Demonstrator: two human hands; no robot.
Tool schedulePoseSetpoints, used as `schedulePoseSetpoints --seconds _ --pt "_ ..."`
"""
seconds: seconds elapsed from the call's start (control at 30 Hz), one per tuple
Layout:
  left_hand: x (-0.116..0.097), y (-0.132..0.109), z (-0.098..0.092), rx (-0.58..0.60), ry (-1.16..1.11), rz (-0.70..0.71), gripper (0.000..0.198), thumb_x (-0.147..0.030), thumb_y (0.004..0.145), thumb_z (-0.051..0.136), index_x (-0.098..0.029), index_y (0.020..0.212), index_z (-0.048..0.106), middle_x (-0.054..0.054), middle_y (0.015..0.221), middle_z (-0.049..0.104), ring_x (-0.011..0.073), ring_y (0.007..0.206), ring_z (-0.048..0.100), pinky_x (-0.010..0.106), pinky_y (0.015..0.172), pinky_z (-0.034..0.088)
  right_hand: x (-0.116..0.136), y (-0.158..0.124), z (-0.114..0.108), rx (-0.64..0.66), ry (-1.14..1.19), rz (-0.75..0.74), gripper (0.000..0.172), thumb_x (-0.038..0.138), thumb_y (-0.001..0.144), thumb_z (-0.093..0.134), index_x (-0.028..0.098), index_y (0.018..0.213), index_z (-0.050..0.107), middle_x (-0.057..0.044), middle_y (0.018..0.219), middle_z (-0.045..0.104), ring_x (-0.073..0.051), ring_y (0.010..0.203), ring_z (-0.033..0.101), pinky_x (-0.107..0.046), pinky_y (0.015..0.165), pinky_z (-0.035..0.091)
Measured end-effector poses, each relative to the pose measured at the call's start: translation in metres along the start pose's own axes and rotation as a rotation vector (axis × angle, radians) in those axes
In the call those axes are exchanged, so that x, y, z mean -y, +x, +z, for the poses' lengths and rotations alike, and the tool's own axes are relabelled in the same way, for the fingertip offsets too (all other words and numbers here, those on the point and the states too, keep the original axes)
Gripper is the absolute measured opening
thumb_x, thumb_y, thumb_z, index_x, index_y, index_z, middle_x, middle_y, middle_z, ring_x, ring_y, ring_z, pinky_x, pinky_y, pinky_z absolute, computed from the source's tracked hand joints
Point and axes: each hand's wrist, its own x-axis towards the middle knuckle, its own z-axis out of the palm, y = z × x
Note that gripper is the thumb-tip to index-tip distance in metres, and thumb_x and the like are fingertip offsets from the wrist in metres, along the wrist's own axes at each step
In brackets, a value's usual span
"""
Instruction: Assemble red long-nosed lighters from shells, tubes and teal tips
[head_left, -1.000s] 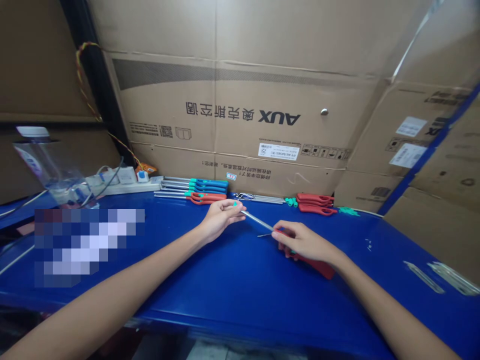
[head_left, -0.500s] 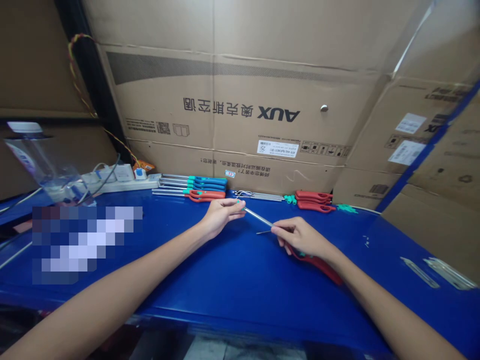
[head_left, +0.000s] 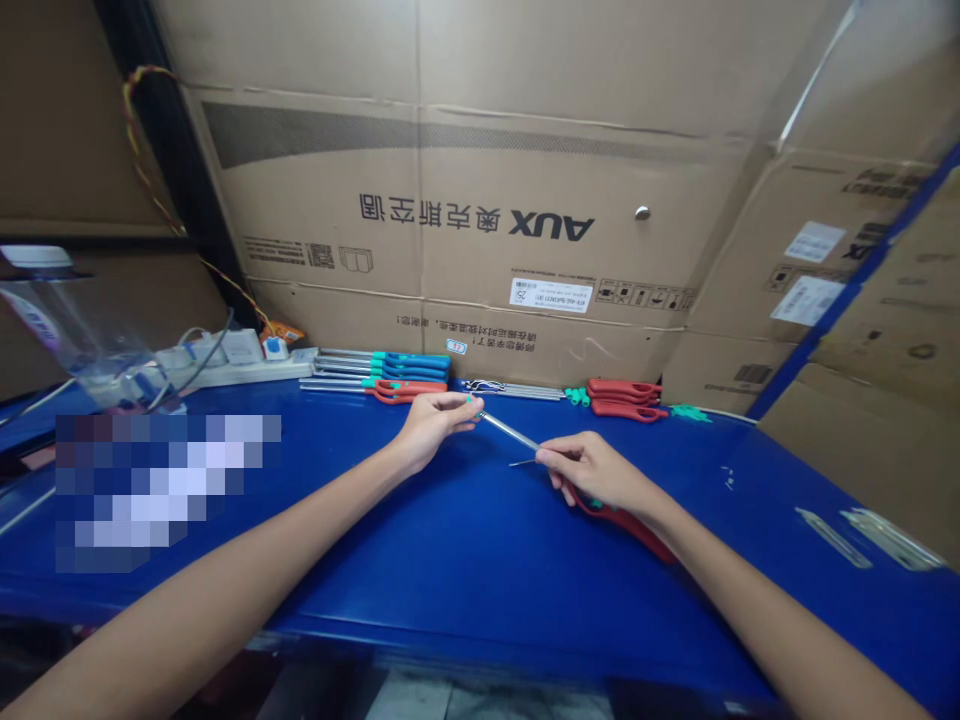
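Observation:
My left hand (head_left: pixel 433 421) pinches a slim metal tube (head_left: pixel 510 431) between its fingertips, and a small teal piece (head_left: pixel 470 399) shows at those fingers. My right hand (head_left: pixel 594 472) grips a red plastic handle (head_left: pixel 622 527) that slants down to the lower right, partly hidden by my fingers. A thin metal pin (head_left: pixel 525 462) sticks out leftward from that hand, just below the tube's right end. The pin and tube look close, not touching. Both hands are held just above the blue table (head_left: pixel 450 540).
Along the back of the table lie rows of metal-shafted tools with teal handles (head_left: pixel 409 367) and red handles (head_left: pixel 626 400). A power strip (head_left: pixel 232 366) and a clear plastic container (head_left: pixel 82 340) stand at the left. Cardboard boxes (head_left: pixel 450 200) form the wall behind.
The red handle has turned from lying flatter to edge-on, slanting lower right. My hands have barely moved relative to each other. The whole scene has drifted slightly left and upward.

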Motion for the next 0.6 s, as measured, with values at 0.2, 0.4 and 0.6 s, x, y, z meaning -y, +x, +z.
schedulePoseSetpoints --seconds 0.2,0.4,0.6 --pt "0.001 0.003 -0.004 0.015 0.012 -0.007 0.036 -0.034 0.051 0.089 -0.011 0.076 0.074 0.006 0.074 0.070 0.0156 0.071 0.064 0.030 0.071 0.051 0.001 0.000 -0.004 0.090 0.094 -0.032 0.042 0.053 0.085 0.053 0.015 0.069 0.056 0.000 0.061 0.058 -0.009 0.045 0.056 -0.021 0.046 0.041" --pt "-0.002 0.003 0.001 -0.006 -0.043 -0.011 0.034 -0.036 0.053 0.087 -0.012 0.074 0.074 0.006 0.076 0.070 0.0137 0.070 0.063 0.032 0.078 0.051 0.006 -0.003 -0.006 0.075 0.072 -0.017 0.041 0.054 0.085 0.053 0.016 0.070 0.057 0.001 0.060 0.054 -0.009 0.045 0.054 -0.021 0.045 0.040" --pt "-0.006 0.003 0.000 0.012 -0.035 0.031 0.034 -0.029 0.046 0.090 -0.011 0.069 0.074 0.006 0.071 0.069 0.0147 0.071 0.062 0.032 0.078 0.051 0.004 -0.004 -0.014 0.099 0.050 -0.010 0.040 0.054 0.085 0.052 0.015 0.077 0.059 0.001 0.060 0.054 -0.009 0.044 0.053 -0.021 0.042 0.034"
